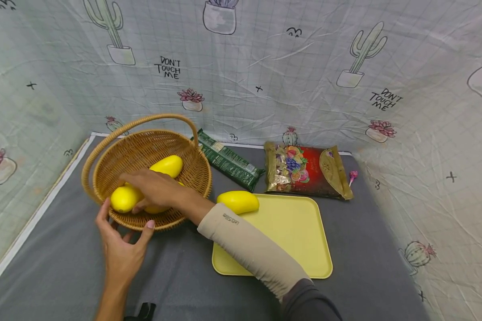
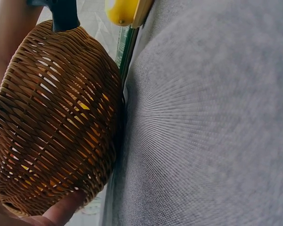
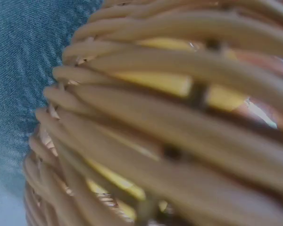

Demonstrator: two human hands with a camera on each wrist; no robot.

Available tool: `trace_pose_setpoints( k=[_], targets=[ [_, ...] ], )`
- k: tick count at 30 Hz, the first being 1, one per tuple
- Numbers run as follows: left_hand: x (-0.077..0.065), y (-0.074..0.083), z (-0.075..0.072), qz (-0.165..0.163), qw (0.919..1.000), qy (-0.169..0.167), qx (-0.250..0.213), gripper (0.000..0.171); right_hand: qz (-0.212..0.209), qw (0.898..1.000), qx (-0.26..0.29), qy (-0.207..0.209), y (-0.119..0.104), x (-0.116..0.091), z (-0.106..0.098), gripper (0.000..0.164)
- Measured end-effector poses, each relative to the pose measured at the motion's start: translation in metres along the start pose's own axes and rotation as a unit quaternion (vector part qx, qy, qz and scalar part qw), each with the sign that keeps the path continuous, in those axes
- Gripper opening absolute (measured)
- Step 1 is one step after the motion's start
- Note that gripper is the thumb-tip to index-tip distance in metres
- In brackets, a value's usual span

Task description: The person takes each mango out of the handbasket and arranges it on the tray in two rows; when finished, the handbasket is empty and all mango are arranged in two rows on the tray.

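A wicker basket with an arched handle stands on the left of the table, holding several yellow fruits. Inside it, my right hand grips a lemon, fingers over its far side and thumb at its near side. A yellow mango lies behind that hand, and other yellow fruit is partly covered by it. My left hand holds the basket's near left side, thumb and fingers spread along it. In the left wrist view a fingertip presses the weave. Close wicker strands fill the right wrist view, yellow showing through gaps.
Another mango lies on the upper left corner of a yellow tray, under the right forearm's reach. Behind are a green packet, a red and gold candy bag and a pink lollipop. Patterned cloth walls surround the table.
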State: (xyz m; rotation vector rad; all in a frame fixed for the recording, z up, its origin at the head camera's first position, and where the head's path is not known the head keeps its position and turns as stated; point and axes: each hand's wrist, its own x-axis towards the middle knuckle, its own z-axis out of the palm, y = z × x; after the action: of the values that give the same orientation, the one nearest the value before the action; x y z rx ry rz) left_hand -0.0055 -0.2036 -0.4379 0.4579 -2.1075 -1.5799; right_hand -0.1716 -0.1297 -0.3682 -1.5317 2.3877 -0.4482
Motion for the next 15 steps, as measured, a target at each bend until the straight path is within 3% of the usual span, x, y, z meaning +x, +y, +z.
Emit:
trace_pose_setpoints(
  k=[9, 15],
  targets=[
    [0.0, 0.0, 0.0, 0.006, 0.9999, -0.004, -0.014, 0.107, -0.001, 1.0, 0.016, 0.005, 0.0, -0.016, -0.008, 0.07],
    [0.0, 0.0, 0.001, 0.003, 1.0, 0.002, -0.004, 0.106, -0.007, 0.999, 0.022, 0.034, 0.002, -0.027, -0.012, 0.07]
  ],
)
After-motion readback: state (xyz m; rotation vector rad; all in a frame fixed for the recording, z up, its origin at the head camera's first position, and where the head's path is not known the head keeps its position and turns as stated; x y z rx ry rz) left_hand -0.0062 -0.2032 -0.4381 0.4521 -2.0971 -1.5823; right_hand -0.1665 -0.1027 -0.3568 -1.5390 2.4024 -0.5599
